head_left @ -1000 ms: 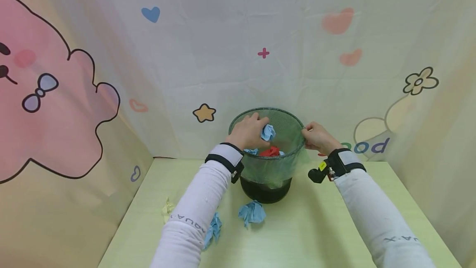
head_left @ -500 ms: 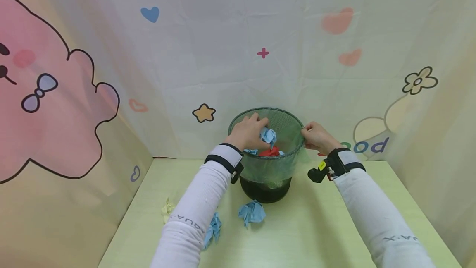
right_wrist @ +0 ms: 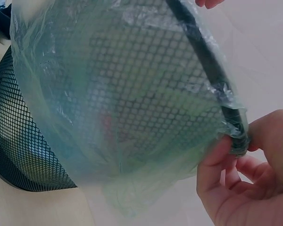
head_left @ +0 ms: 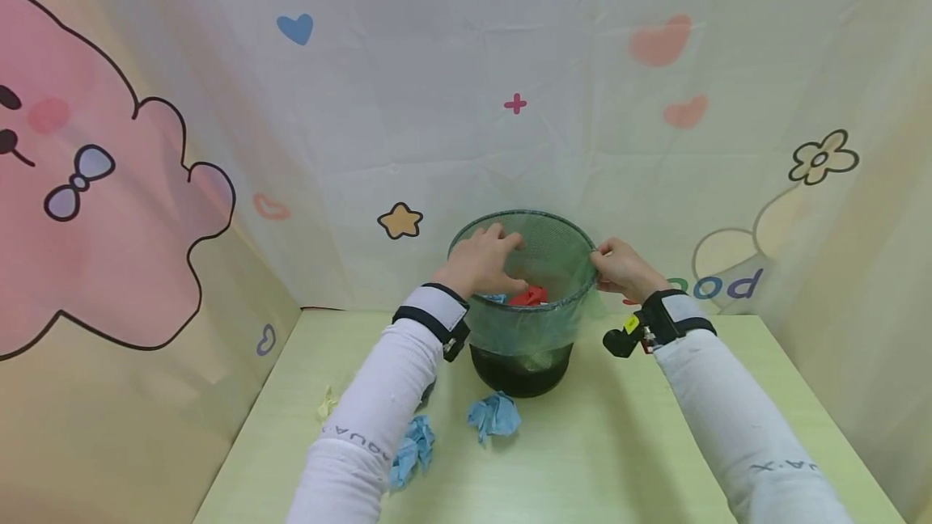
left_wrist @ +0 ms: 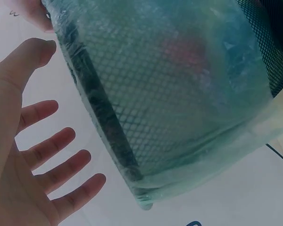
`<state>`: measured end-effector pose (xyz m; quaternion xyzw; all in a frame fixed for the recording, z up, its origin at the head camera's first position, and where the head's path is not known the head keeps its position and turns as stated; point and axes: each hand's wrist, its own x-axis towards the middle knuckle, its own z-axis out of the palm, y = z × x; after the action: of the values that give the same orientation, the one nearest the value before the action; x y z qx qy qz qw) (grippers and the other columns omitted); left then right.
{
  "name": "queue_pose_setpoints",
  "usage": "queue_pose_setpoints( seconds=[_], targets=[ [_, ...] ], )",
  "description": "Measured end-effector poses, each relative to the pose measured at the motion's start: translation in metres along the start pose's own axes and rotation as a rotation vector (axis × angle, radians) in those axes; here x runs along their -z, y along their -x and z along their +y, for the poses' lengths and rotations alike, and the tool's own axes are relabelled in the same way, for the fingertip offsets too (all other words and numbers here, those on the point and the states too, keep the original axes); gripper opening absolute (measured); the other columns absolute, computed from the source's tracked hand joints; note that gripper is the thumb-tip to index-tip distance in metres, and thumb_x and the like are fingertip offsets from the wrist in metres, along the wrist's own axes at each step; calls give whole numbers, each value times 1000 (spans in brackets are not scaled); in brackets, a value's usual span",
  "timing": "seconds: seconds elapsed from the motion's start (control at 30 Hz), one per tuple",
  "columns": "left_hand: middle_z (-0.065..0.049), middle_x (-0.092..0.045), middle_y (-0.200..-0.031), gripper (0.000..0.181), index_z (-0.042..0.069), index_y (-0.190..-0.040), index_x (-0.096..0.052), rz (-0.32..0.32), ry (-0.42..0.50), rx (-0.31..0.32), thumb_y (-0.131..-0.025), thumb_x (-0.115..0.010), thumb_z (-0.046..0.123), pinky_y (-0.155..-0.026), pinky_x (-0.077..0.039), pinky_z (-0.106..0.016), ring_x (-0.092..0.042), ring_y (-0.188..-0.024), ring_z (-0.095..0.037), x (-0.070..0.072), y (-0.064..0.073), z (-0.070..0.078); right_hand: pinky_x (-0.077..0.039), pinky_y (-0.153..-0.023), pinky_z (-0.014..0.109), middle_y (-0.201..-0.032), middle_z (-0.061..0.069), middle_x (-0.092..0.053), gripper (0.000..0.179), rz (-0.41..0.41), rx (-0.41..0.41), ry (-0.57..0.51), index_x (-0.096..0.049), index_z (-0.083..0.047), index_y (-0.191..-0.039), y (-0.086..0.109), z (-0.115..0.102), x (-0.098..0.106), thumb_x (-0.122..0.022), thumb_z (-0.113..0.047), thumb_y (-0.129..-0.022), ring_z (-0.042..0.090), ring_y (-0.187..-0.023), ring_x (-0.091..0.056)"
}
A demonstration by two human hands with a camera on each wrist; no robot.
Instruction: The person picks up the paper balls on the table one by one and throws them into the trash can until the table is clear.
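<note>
A black mesh wastebasket [head_left: 518, 376] stands upright on the table, lined with a thin green plastic bag [head_left: 535, 335] folded over its rim. Above its opening, at the left, hovers my left hand [head_left: 478, 263]; the left wrist view shows its fingers [left_wrist: 61, 146] spread, holding nothing, beside the bagged rim. At the right, my right hand [head_left: 626, 269] pinches the rim and the bag between thumb and fingers, clearest in the right wrist view. Crumpled red paper [head_left: 530, 296] and some crumpled blue paper [head_left: 497, 297] show inside, partly hidden by the front rim.
Before the basket lies a crumpled blue paper ball [head_left: 494, 416]. Another blue paper ball [head_left: 413, 453] sits beside the left sleeve, with a dark thing [head_left: 427, 393] behind it, mostly hidden. Pale yellow crumpled paper [head_left: 328, 404] lies farther left. A printed curtain [head_left: 437, 120] hangs behind the table.
The blue paper ball has left my left hand, whose fingers have let go of it over the basket. That arm has drawn slightly left. My right hand keeps its place.
</note>
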<state>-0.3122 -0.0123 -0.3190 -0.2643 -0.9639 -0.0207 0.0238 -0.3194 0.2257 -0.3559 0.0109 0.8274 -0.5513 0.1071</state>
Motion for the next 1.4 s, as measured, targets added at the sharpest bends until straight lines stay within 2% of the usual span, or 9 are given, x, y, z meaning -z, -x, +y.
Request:
queue_pose_setpoints(
  seconds=[0.13, 0.4, 0.53, 0.7, 0.93, 1.23, 1.4],
  targets=[
    [-2, -42, -126, 57, 28, -128, -45, 17, -16, -20, -80, -60, 54, -82, -47, -38, -46, -107, -22, 2, 5, -1, -43, -64, 23, -91, 10, -33, 10, -3, -4, -4, -32, -2, -101, 0, 0, 0, -33, -10, -96, 16, -71, -41],
    [-2, -46, -122, 55, 25, -129, -46, 63, -35, -102, -82, -60, 52, -78, -47, -35, -47, -101, -21, 6, 19, -1, -43, -63, 23, -87, 9, -32, 9, -6, -1, -13, -32, -2, -100, -1, 0, 0, -33, -10, -95, 14, -67, -40],
    [-3, -48, -116, 52, 23, -126, -49, 110, -17, -157, -82, -60, 49, -74, -46, -32, -48, -97, -19, 3, 25, 1, -42, -63, 23, -87, 9, -32, 9, -6, -1, -12, -31, -3, -100, -2, 1, 2, -33, -9, -95, 15, -68, -40],
    [0, -50, -103, 45, 20, -118, -53, 195, -17, -234, -82, -60, 46, -65, -42, -25, -45, -83, -15, -3, 32, 8, -42, -63, 23, -88, 10, -32, 9, -7, 1, -16, -31, -3, -100, -1, 1, 2, -33, -10, -95, 15, -69, -40],
    [3, -48, -97, 40, 22, -112, -54, 231, -46, -311, -83, -61, 47, -57, -36, -21, -43, -76, -11, -9, 49, 19, -43, -64, 23, -91, 10, -33, 10, -5, -6, -15, -32, -2, -101, -1, 0, 0, -32, -10, -95, 16, -72, -42],
    [3, -49, -89, 33, 20, -105, -59, 333, -29, -430, -81, -64, 41, -55, -35, -18, -43, -72, -10, -29, 73, 23, -42, -65, 23, -91, 11, -32, 10, -10, -9, -3, -31, -2, -101, -1, 0, -1, -32, -10, -96, 17, -72, -41],
    [4, -48, -88, 32, 19, -105, -60, 365, 21, -428, -80, -64, 38, -53, -32, -17, -42, -70, -10, -44, 85, 23, -42, -66, 24, -90, 11, -32, 12, -11, -6, 6, -30, -1, -103, -1, 1, -1, -32, -11, -96, 16, -71, -40]
  ],
)
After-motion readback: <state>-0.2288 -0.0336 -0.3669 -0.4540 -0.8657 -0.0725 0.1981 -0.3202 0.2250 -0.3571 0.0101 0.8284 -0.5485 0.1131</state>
